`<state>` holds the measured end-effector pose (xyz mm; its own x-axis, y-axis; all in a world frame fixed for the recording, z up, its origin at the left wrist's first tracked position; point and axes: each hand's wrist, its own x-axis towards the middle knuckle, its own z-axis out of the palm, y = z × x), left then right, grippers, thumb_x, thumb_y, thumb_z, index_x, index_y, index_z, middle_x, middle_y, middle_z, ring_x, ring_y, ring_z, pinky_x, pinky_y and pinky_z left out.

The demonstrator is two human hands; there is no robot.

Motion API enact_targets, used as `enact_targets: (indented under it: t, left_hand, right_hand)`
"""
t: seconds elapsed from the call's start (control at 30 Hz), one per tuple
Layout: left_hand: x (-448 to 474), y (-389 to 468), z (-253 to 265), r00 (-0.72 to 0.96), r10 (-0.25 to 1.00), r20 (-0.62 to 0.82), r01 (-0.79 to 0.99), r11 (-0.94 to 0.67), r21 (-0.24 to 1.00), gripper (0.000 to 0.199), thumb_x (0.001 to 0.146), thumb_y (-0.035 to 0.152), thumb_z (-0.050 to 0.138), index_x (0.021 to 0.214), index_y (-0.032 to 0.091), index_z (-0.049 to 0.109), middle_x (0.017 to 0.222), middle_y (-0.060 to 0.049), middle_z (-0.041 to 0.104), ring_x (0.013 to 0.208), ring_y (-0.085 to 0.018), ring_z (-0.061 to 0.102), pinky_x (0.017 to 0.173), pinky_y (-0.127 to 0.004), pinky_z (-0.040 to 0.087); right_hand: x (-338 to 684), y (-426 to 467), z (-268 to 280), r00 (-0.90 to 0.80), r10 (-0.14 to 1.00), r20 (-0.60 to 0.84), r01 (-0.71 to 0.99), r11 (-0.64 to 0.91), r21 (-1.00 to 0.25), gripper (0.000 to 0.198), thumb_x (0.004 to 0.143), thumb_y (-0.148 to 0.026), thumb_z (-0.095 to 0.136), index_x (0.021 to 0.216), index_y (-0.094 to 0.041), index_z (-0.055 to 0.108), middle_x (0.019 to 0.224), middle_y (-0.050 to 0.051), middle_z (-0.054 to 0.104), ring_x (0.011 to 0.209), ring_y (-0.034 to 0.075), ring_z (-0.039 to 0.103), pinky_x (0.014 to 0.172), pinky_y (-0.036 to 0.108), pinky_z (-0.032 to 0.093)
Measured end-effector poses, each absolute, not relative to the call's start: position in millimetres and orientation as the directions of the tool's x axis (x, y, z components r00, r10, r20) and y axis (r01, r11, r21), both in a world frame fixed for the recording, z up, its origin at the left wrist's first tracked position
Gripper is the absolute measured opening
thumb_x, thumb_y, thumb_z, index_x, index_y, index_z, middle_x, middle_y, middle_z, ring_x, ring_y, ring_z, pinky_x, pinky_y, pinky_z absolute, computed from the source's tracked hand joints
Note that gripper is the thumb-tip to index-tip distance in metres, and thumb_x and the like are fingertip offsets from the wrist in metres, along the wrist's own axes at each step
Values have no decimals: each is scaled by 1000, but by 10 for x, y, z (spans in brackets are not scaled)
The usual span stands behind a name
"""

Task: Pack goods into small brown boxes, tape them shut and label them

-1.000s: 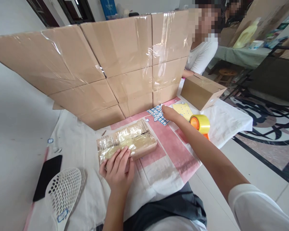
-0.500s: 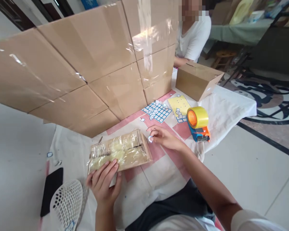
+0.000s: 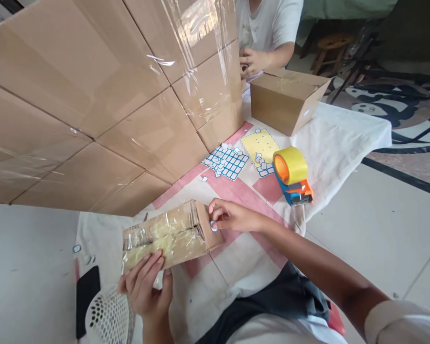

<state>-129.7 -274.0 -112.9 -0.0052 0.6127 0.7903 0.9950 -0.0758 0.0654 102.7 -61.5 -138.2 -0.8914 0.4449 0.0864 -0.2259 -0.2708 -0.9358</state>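
Note:
My left hand (image 3: 146, 286) grips the near left corner of a small cardboard box (image 3: 165, 234), fingers over its taped top and thumb at the near side. The box lies slightly turned, its plain end face towards the right. At that end my right hand (image 3: 236, 217) pinches a small white sticker (image 3: 213, 226) with a blue edge between thumb and fingers. The sticker is at the end face; whether it is pressed on fully I cannot tell. Beyond the right hand lie a blue-lined sticker sheet (image 3: 236, 167) with loose pieces on it and a yellow sheet (image 3: 260, 142).
Taped cardboard boxes (image 3: 139, 124) form a wall at the back left. A yellow tape roll in a dispenser (image 3: 294, 167) stands at right. Behind it sits another box (image 3: 277, 102), near a co-worker's hand (image 3: 256, 62). A black flat object (image 3: 88, 298) and white perforated basket (image 3: 107, 315) lie left.
My right hand has brought the sticker to the box's end face. The box's right end has turned more into view. The view has shifted, and the co-worker's hand now shows.

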Motion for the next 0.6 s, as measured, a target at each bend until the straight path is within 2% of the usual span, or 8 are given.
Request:
enact_targets:
  t: [0.23, 0.37, 0.47, 0.53, 0.6]
  left_hand:
    - [-1322, -2761, -1150, -4, 617, 787, 996, -69, 59, 20, 82, 17, 75, 101, 24, 73, 98, -8, 81, 96, -26, 73, 101, -46, 43]
    - [-1300, -2758, -1140, 1, 629, 777, 996, -66, 52, 21, 83, 19, 73, 103, 24, 73, 98, -8, 81, 96, -26, 72, 102, -47, 41]
    - [-1285, -2769, -1127, -15, 625, 780, 993, -79, 83, 22, 84, 23, 70, 106, 24, 73, 98, -9, 81, 96, -28, 72, 100, -48, 41]
    - [-1305, -2790, -1133, -16, 627, 779, 989, -104, 104, 27, 84, 26, 67, 111, 25, 74, 98, -10, 81, 94, -29, 72, 99, -50, 40]
    - [-1362, -2816, -1167, -2, 630, 777, 987, -125, 104, 36, 83, 28, 66, 118, 27, 74, 98, -10, 81, 91, -31, 71, 97, -52, 41]
  right_hand:
    - [1016, -626, -1359, -890, 435, 136, -269, -260, -927, 45, 86, -48, 79, 104, -23, 47, 82, -5, 64, 78, 13, 61, 74, 26, 43]
    - [993, -633, -1359, -889, 441, 127, -268, -276, -923, 49, 83, -50, 82, 104, -23, 46, 81, -6, 63, 76, 12, 60, 76, 26, 43]
    - [958, -646, -1424, -885, 447, 128, -269, -267, -925, 52, 82, -50, 83, 105, -23, 45, 77, -7, 59, 70, 11, 57, 70, 25, 42]
    - [949, -650, -1489, -878, 466, 110, -247, -243, -938, 59, 79, -51, 84, 113, -24, 44, 75, -9, 56, 64, 10, 52, 64, 24, 39]
    - [961, -637, -1544, -837, 540, 87, -192, -142, -971, 80, 71, -52, 90, 130, -26, 43, 89, -4, 60, 69, 12, 53, 64, 25, 41]
